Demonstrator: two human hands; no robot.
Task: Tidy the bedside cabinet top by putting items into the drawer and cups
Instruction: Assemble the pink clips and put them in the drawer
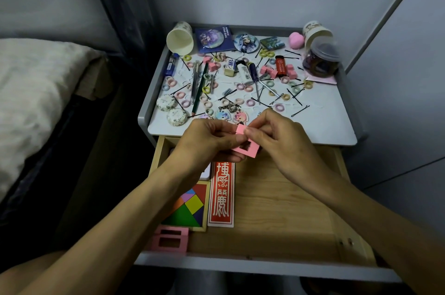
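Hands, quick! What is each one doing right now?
Left hand: closed, pinching the pink square frame.
Right hand: closed, pinching the top corner of the same pink square frame.

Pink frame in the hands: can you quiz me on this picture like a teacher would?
1. True or false: the drawer is shut.
2. How many hands pinch the pink square frame?
3. Fill the gap: the tangram puzzle lies in the ____.
Key: 1 false, it is pulled open. 2 two, the left hand and the right hand. 3 drawer.
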